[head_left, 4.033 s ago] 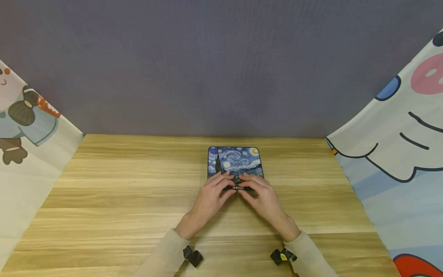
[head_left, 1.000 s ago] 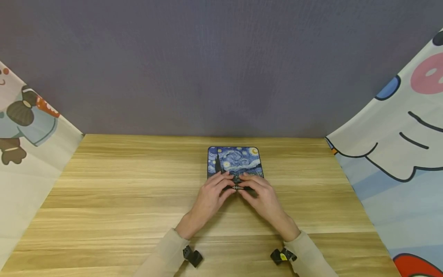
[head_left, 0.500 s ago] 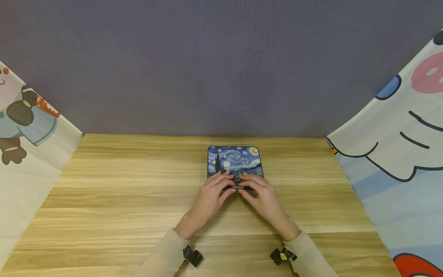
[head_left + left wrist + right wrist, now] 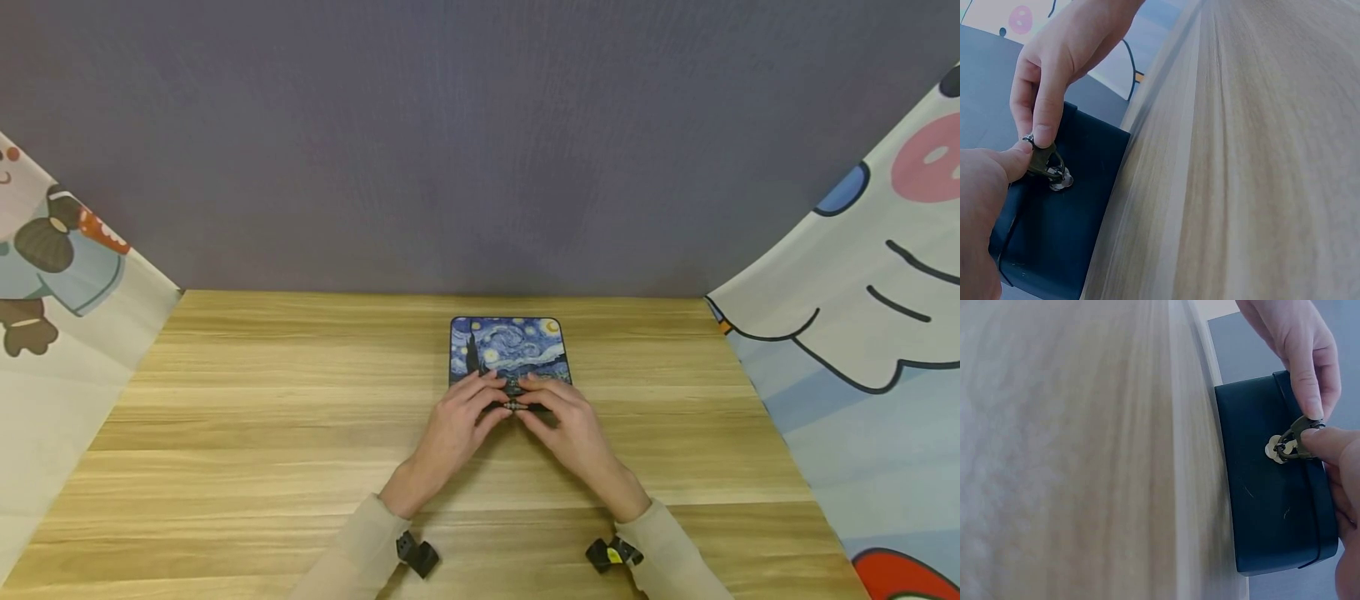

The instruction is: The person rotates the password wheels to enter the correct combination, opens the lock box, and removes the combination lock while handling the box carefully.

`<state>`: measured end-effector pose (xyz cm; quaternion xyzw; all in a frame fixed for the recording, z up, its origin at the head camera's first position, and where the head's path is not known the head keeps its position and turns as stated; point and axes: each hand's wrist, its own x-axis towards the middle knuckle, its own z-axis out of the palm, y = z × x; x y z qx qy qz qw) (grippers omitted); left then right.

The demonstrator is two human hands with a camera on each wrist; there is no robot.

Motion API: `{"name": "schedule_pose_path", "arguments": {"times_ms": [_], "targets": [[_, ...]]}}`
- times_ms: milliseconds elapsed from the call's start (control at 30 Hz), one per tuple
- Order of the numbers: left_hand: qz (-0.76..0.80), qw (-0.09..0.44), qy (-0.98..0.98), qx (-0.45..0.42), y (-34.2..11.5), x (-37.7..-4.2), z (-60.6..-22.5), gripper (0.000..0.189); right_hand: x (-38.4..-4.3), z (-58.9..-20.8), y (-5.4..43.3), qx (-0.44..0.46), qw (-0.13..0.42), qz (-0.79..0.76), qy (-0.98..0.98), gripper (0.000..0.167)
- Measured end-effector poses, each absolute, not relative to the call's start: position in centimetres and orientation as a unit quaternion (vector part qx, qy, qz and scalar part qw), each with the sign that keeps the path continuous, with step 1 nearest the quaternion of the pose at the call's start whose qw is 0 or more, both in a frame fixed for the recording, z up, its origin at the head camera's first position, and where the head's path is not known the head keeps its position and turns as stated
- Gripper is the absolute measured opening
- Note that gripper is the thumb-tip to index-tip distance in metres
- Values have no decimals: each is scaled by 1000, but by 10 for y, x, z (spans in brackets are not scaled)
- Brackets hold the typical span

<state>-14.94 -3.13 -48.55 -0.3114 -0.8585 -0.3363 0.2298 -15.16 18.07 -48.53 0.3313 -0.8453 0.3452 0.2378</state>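
Note:
A dark box with a swirling blue night-sky picture on its lid (image 4: pixel 510 346) stands on the table, its front towards me. At the middle of the front is a metal clasp (image 4: pixel 1274 450), and through it runs the shackle of a small bronze padlock (image 4: pixel 1300 432). My left hand (image 4: pixel 457 417) pinches one end of the padlock between thumb and fingers. From the other side, my right hand (image 4: pixel 570 417) pinches the opposite end. Other fingers of both hands rest on the lid's front edge. Small dial-like ridges show between the fingertips in the head view.
The wooden table (image 4: pixel 300 417) spreads out around the box. Behind it rises a grey wall (image 4: pixel 450 150), with cartoon-printed curtains (image 4: pixel 862 333) at either side. Each beige sleeve carries a black wrist camera (image 4: pixel 417 555).

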Motion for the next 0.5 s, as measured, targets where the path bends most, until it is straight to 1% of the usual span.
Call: {"name": "schedule_pose_path", "arguments": {"times_ms": [267, 500], "targets": [[-336, 228, -859, -311, -31, -149, -485, 15, -150, -484, 181, 325, 226, 344, -852, 25], [-334, 229, -860, -311, -31, -149, -484, 16, -150, -484, 181, 326, 229, 344, -850, 26]]}}
